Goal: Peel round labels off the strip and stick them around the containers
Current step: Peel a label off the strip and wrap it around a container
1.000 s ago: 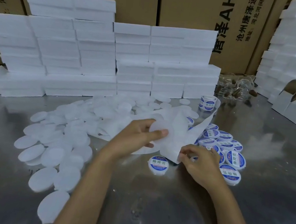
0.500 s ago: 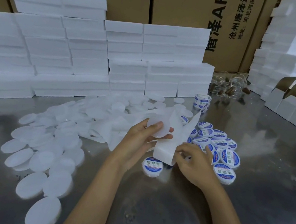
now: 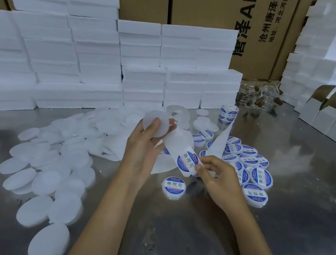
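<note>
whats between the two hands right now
In the head view, the white backing strip with a blue round label spans from the left hand to the right hand.

**Camera Configuration: Single Head-Mounted View**

One wide-angle camera is worn on the person's head. It looks forward and down across the metal surface (image 3: 281, 209). Both forearms enter from the bottom edge, and the left hand (image 3: 141, 147) and right hand (image 3: 218, 178) sit near frame centre, at close range. Stacked white boxes (image 3: 75, 52) and cardboard cartons (image 3: 203, 3) fill the far background. Straight edges bow toward the frame borders.
</note>
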{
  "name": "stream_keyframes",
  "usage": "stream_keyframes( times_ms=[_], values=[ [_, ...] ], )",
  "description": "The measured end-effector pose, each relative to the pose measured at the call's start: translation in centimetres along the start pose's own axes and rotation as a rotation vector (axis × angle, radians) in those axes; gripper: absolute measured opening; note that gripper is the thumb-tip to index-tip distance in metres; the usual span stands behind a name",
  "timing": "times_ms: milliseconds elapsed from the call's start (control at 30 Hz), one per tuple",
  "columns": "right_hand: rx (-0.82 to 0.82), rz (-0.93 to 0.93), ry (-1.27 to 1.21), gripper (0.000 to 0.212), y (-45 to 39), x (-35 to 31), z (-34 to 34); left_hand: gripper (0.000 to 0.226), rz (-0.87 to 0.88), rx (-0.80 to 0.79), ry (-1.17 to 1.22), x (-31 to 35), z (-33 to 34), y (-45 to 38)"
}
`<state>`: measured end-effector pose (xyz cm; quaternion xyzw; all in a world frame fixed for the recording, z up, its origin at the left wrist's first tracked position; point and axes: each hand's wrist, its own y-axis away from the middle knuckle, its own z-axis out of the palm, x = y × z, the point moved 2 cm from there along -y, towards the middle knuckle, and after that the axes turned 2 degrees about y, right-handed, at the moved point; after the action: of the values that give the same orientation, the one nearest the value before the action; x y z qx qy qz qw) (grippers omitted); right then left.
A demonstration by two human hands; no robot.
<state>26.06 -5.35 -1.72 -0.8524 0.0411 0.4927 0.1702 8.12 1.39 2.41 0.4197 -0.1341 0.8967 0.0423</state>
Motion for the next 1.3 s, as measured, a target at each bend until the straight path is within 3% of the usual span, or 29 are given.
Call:
stream_keyframes(
  times_ms=[233,367,500,700,967,1133,1300],
  values=[
    [0.004,0.06,-0.19,0.01,0.5,-0.7,-0.1,0.042,-0.118,-0.07,-0.101,-1.3,1.0,0.8],
    [0.083,-0.076,-0.16,0.025,0.6,-0.9,0.3,0.043,-0.227,-0.082,-0.08,-1.9,1.1,1.1],
    [0.117,-0.328,0.064,0.051,1.0,-1.3,0.9,0.039,-0.286,-0.08,-0.108,-2.3,0.9,1.2],
    [0.241,-0.49,0.238,0.027,1.0,-1.3,1.1,0.038,-0.327,-0.068,-0.074,-2.1,0.6,1.3],
    [0.363,-0.597,0.307,0.017,1.5,-1.9,1.3,0.036,-0.318,0.001,-0.034,-2.6,0.1,1.2],
    [0.294,-0.518,0.274,0.04,1.7,-1.8,1.6,0.035,-0.331,-0.021,-0.016,-2.6,0.0,1.3],
    [0.314,-0.527,0.312,0.015,1.5,-1.7,1.4,0.03,-0.333,-0.041,-0.076,-2.7,0.1,1.5]
  ],
)
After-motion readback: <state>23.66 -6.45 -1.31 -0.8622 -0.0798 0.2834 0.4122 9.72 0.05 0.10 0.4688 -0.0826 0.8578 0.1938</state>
